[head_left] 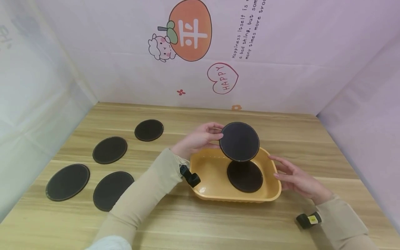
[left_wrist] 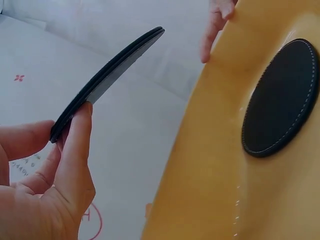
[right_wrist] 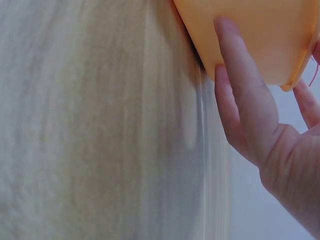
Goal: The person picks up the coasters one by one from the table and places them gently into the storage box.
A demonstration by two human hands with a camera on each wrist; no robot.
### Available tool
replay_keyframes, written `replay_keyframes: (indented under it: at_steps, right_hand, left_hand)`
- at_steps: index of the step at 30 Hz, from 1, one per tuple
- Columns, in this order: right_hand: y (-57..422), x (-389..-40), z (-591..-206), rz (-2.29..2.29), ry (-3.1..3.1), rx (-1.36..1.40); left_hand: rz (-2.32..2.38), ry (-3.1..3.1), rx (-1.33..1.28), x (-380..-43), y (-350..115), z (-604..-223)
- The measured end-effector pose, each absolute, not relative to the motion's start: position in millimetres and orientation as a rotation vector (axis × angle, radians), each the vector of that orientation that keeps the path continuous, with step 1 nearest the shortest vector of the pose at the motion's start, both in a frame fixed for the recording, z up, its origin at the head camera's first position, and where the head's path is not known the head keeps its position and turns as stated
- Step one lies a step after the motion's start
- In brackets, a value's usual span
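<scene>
My left hand (head_left: 203, 138) pinches a round black coaster (head_left: 239, 141) with stitching round its rim, between thumb and fingers. The left wrist view shows this held coaster (left_wrist: 107, 80) nearly edge-on, tilted, with a pale grey side. It hangs above a yellow plastic basin (head_left: 212, 173). Inside the basin, toward its right end, lies another black coaster (head_left: 245, 178), partly covered by the held one in the head view. My right hand (head_left: 297, 178) touches the basin's right end. In the right wrist view its fairly straight fingers (right_wrist: 245, 85) rest against the outer wall.
Several more black coasters lie apart on the wooden table's left side, one (head_left: 149, 130) toward the back and one (head_left: 114, 190) partly behind my left sleeve. A printed white cloth (head_left: 125, 69) rises behind the table, with pale cloth at both sides.
</scene>
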State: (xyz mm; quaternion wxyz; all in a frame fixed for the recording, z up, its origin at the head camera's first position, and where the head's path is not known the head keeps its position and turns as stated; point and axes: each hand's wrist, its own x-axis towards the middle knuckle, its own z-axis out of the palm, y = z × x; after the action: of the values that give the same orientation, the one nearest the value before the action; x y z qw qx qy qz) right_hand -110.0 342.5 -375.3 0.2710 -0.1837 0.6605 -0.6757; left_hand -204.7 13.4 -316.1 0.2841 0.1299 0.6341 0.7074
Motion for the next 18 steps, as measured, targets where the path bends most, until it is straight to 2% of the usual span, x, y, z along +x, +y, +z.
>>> replay_keyframes:
  at_steps: [18]
  right_hand:
    - [345.0, -110.4, -373.9, -1.824, 1.735, -0.495]
  left_hand:
    - [1.651, 1.730, 0.392, -193.7, 49.1, -338.0]
